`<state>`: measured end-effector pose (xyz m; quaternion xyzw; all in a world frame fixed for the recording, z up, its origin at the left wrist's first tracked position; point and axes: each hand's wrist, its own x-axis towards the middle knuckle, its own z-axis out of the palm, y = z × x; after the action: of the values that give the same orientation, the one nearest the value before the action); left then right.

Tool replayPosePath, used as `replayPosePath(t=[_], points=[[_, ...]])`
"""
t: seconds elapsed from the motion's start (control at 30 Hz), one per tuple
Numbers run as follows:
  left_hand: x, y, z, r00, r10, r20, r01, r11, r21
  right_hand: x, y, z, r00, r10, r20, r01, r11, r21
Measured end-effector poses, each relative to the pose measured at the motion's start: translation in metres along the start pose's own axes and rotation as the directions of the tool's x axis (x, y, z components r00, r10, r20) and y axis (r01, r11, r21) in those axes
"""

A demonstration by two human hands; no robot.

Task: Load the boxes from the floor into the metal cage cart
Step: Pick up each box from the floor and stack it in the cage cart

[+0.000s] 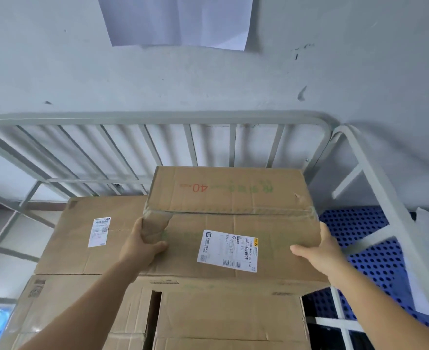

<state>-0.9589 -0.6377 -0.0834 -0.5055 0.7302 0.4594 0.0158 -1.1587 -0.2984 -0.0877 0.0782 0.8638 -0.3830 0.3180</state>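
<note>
Against the pale wall, inside the grey metal cage cart (158,117) with its barred back panel, a brown cardboard box with a white shipping label and a red "40" printed on it (233,223) sits at the top of the stack, gripped from both sides. The left hand (140,248) clamps the box's near left corner, thumb lying on the top face and fingers wrapped round the dented, tape-wrinkled edge; the right hand (319,251) presses flat against the right side, thumb on top, its fingers hidden behind the box wall. Both hands are closed on the box, neither is free.

Beneath it lies a wider brown carton with a small white label (82,238) to the left, and a lower brown box with a split seam (228,314) nearer the camera. The held box appears to rest partly on these, though whether its whole base is carried cannot be told from here.

The risk, as I judge it, is on the right: the box overhangs the stack towards the blue perforated plastic panel (365,236) and the cart's slanted side frame (375,185), so letting go too early could tip it off that edge. The crushed left corner (already soft) gives a poor hold and may buckle further under a squeeze. Pushing hard towards the back bars could also slide the carton below. The gaping seam underneath suggests a weak lid that might sag under weight.
</note>
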Motion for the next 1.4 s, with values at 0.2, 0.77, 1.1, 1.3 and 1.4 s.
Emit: replayPosePath(t=[0.2,0.77,1.1,1.3,1.4], points=[[0.053,-0.009,0.035,1.0,-0.007,0.001,0.007,1.0,0.021,0.059,0.012,0.017,1.0,-0.007,-0.001,0.007,1.0,0.029],[0.087,-0.003,0.068,1.0,0.017,-0.009,-0.015,0.986,0.167,0.106,0.022,0.025,0.998,0.0,-0.063,-0.002,0.999,-0.038],[0.014,0.005,0.047,0.995,0.057,0.081,-0.089,0.879,0.469,0.035,-0.011,0.044,0.975,-0.204,-0.087,0.119,0.811,-0.572],[-0.058,-0.003,0.011,0.981,0.147,0.124,-0.191,0.818,0.542,-0.049,-0.033,0.064,0.927,-0.357,0.116,0.342,0.675,-0.653],[-0.096,-0.014,-0.016,0.967,0.218,0.134,-0.254,0.754,0.606,-0.095,-0.037,0.076,0.882,-0.418,0.216,0.438,0.559,-0.704]])
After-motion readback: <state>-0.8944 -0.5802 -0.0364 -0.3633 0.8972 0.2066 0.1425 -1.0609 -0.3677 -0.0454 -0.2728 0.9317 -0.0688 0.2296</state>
